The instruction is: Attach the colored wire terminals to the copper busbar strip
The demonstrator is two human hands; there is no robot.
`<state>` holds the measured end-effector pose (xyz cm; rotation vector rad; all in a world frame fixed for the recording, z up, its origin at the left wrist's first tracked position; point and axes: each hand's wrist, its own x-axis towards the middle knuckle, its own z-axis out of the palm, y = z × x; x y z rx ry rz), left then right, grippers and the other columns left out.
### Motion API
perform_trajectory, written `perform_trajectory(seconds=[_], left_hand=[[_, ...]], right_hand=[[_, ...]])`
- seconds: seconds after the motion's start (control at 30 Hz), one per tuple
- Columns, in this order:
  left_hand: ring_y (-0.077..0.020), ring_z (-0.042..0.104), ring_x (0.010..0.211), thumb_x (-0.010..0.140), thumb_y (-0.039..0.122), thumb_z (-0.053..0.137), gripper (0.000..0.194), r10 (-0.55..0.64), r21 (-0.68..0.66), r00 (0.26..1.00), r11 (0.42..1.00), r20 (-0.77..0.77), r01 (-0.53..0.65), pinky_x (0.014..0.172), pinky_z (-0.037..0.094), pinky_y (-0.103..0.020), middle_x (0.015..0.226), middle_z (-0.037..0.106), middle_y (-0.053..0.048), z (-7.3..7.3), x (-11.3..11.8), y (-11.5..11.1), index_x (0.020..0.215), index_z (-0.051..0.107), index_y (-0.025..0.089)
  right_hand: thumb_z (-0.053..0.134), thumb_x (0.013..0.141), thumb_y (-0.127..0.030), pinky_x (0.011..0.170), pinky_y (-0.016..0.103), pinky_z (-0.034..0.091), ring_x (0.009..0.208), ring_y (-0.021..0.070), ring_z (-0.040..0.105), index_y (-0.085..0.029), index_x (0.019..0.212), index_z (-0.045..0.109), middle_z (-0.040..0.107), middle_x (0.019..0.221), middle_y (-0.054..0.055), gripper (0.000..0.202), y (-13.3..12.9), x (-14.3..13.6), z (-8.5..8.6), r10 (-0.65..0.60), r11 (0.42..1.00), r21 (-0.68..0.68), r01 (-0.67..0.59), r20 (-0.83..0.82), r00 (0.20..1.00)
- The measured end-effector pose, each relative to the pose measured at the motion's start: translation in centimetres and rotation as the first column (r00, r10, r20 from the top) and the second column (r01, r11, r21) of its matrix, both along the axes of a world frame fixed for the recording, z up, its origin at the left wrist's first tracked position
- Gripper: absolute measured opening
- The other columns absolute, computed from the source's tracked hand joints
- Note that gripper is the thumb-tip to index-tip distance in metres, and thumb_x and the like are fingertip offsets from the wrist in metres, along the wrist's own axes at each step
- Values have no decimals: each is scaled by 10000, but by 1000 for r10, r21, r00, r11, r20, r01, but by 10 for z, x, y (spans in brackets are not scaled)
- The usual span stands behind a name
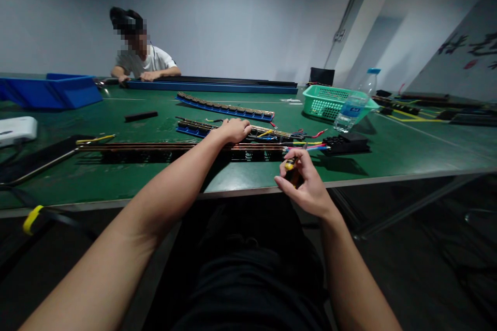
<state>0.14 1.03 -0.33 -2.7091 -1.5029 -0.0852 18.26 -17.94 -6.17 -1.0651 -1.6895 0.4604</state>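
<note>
My left hand [235, 130] lies across the long rail with copper-coloured bars [186, 147], palm down and fingers loosely stretched to the right. Its underside is hidden, so any contact below is hard to see. At the table's front edge, my right hand [306, 186] curls around a small yellow-and-black tool handle [290, 164]; its working end does not show. Just beyond my left hand lies a blue-based strip [190, 128] with metal bars. Coloured wires [314, 147] run from the rail's right end to a black connector block [346, 144].
Another blue-based strip [229, 108] lies farther back. A green basket [324, 106] and a water bottle [351, 111] stand right, a blue bin [58, 94] left. A short black bar [141, 116] lies mid-table. Opposite, a person [145, 64] handles long blue-and-black rails [217, 86].
</note>
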Motion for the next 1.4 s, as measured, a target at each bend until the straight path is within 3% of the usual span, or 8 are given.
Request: perform_trajectory(seconds=[0.2, 0.33, 0.53, 0.63, 0.8, 1.0, 1.2, 1.4], left_hand=[[-294, 517, 1278, 1054, 443, 235, 457, -6, -8, 1000, 1000, 3, 6, 1061, 371, -458, 1381, 589, -110, 2, -1, -2, 1299, 564, 244], [-299, 524, 1271, 1055, 445, 224, 472, -4, 4, 1000, 1000, -4, 4, 1050, 382, -460, 1382, 587, -121, 1, 0, -2, 1309, 559, 230], [-307, 523, 1270, 1052, 450, 220, 486, -4, 5, 1000, 1000, 0, 4, 1052, 379, -464, 1387, 585, -127, 0, 0, 0, 1317, 561, 225], [-299, 519, 1273, 1049, 451, 230, 471, 7, 2, 1000, 1000, -1, -7, 1050, 381, -458, 1388, 585, -113, 1, 0, -1, 1314, 562, 246], [-279, 528, 1260, 1054, 435, 235, 449, 4, -7, 1000, 1000, -6, -4, 1047, 387, -448, 1371, 597, -99, 3, 0, -4, 1294, 568, 253], [-296, 522, 1276, 1053, 438, 233, 468, 12, -3, 1000, 1000, -20, -12, 1054, 385, -460, 1386, 585, -120, 3, 1, -3, 1325, 556, 236], [-317, 537, 1252, 1046, 426, 235, 472, -3, -12, 1000, 1000, -9, 3, 1044, 391, -494, 1368, 593, -131, 5, 1, -6, 1312, 568, 224], [-321, 548, 1241, 1042, 414, 251, 450, -3, -10, 1000, 1000, 2, 3, 1028, 406, -484, 1356, 602, -125, 4, 1, -5, 1281, 585, 229]], right_hand=[[701, 802, -470, 467, 212, 336, 475, 82, 440, -209, 832, 520, 518, 553, -67, 319, 11, -11, 13, -75, 989, -147, 20, -378, 923], [703, 737, -383, 377, 197, 203, 367, 48, 285, -213, 643, 485, 432, 433, -86, 292, 14, -12, 18, -130, 987, -154, 41, -622, 772], [612, 721, -336, 477, 229, 411, 358, 78, 284, -238, 519, 365, 228, 312, -108, 334, 13, 4, 22, -52, 989, -123, -80, -802, 595], [580, 792, -392, 509, 238, 435, 393, 97, 347, -236, 633, 457, 297, 368, -103, 255, 11, 1, 19, -55, 995, -93, -26, -764, 643], [677, 827, -383, 532, 223, 393, 547, 107, 495, -238, 929, 549, 544, 638, -54, 218, -2, -25, 3, -120, 981, 67, 180, -518, 847], [742, 803, -313, 495, 247, 375, 514, 100, 443, -260, 1111, 660, 592, 699, -26, 323, -24, -45, -1, -71, 986, 141, 89, -134, 988], [706, 813, -400, 519, 265, 425, 549, 128, 532, -259, 1146, 640, 628, 701, -14, 368, -9, -43, 20, 298, 952, 138, -274, -214, 930], [528, 875, -517, 516, 251, 396, 518, 127, 515, -231, 1067, 644, 577, 574, -30, 364, 32, -45, 27, 382, 914, 98, -394, -536, 753]])
